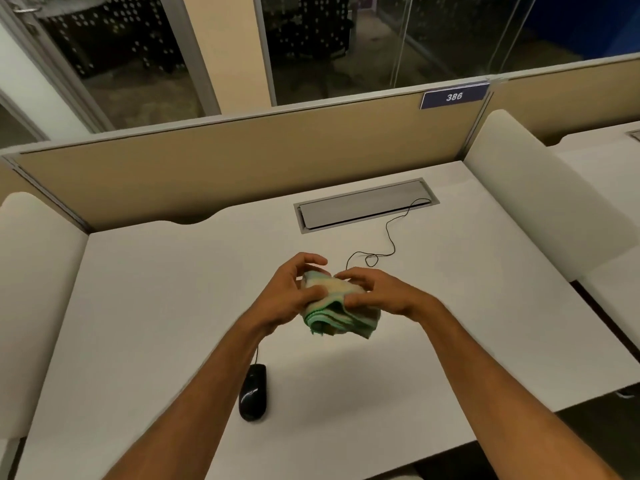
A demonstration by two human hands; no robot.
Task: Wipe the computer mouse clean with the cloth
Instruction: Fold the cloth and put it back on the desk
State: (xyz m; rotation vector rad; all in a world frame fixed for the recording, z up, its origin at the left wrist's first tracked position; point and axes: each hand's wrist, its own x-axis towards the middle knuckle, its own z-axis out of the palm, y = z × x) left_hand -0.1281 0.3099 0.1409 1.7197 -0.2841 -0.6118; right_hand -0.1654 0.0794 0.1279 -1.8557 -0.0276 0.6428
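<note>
Both bare forearms reach forward over the white rectangular desk [156,306]. Left hand [289,294] and right hand [377,292] each pinch a folded, green-edged beige cloth [337,315], held in the air above the desk. Nearer than the cloth, under the left forearm, the glossy black corded mouse [253,392] lies on the desk, apart from the cloth. Its thin black cable [390,237] runs beyond the cloth to a grey cable hatch [363,206].

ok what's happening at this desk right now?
A person holds a folded green-edged cloth in both hands, left hand and right hand, above the white desk. The black wired mouse lies untouched on the desk, nearer the person, under the left forearm. Wiping has not begun.
</note>
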